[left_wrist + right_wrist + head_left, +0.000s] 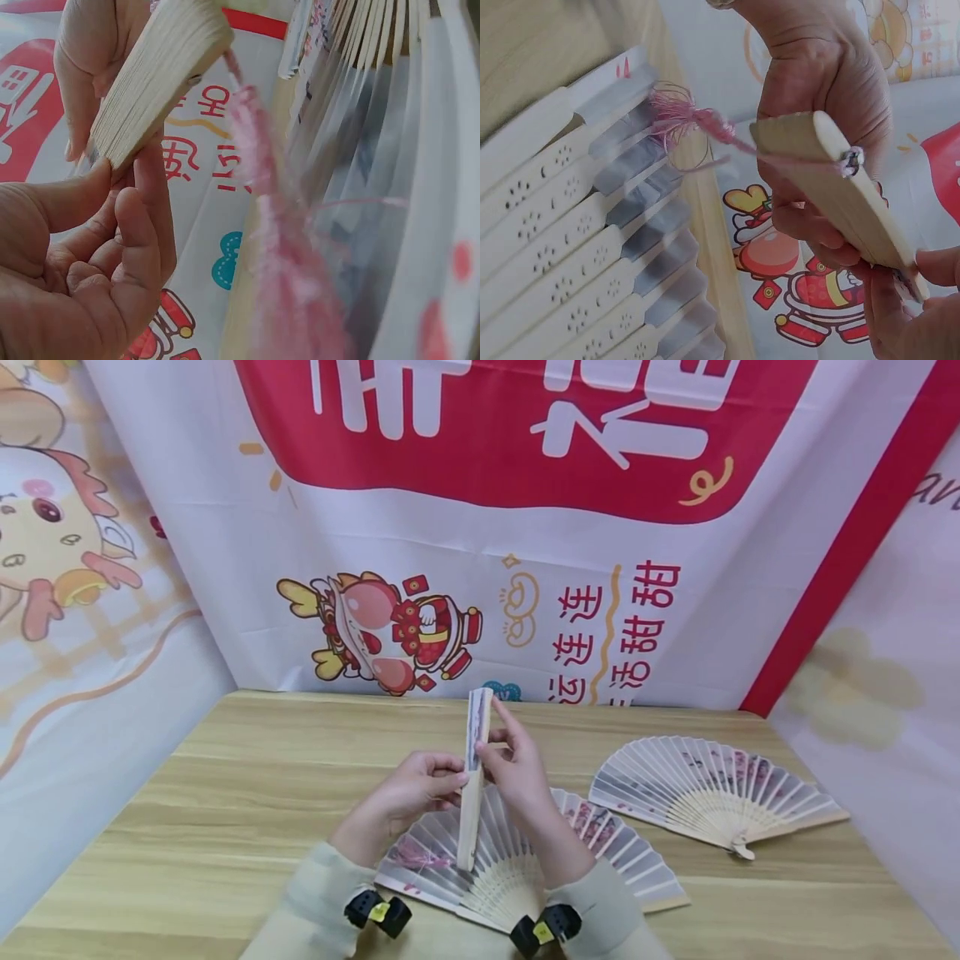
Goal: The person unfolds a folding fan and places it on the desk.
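Note:
Both hands hold a folded hand fan [471,806] upright, its pale wooden sticks pressed together and a strip of printed cloth showing near the top. Thumb and fingers of my left hand [420,785] pinch it near the middle. Higher up, my right hand [521,768] grips it between thumb and fingers. A pink tassel [277,217] hangs from the rivet end of the folded fan [840,195]. Below the hands, a spread fan [637,864] with grey cloth and pink blossoms lies on the table, partly hidden by the right forearm.
A second spread fan [697,781] lies to the right on the wood-grain table [225,827], close to the first. Behind the table hangs a white and red printed cloth [450,543], with further printed cloth [82,635] at the left side.

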`<move>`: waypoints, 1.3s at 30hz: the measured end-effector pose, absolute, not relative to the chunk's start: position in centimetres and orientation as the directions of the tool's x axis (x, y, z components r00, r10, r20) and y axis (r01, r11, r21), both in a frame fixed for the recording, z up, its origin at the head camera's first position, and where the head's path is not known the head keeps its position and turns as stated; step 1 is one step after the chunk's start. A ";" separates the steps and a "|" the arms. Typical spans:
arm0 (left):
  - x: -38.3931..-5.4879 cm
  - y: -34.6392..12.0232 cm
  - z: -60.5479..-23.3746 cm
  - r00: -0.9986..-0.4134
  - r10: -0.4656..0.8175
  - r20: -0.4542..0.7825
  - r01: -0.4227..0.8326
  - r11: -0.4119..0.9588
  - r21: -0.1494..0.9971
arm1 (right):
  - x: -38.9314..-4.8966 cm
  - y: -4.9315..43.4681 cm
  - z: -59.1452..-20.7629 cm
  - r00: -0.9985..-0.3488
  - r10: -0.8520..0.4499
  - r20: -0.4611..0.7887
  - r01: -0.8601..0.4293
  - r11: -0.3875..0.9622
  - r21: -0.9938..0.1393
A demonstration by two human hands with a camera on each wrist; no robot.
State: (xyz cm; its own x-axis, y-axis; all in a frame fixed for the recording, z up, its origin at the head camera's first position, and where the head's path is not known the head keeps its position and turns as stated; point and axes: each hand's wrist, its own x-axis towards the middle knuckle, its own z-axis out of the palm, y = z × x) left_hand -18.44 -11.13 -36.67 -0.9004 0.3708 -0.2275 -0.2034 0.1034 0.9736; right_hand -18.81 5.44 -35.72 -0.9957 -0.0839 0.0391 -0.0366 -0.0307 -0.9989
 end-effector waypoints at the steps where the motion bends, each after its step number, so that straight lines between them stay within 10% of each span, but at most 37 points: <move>1: -18.5 -11.1 -36.7 -0.902 0.366 -0.227 -0.203 0.103 0.974 | -18.8 5.4 -35.7 -0.995 -0.090 0.047 -0.046 -0.017 -0.999; 39: -19.2 -11.7 -37.5 -0.926 0.290 -0.241 -0.180 0.222 0.958 | -19.5 5.4 -36.7 -0.993 -0.113 0.022 -0.015 -0.061 -0.998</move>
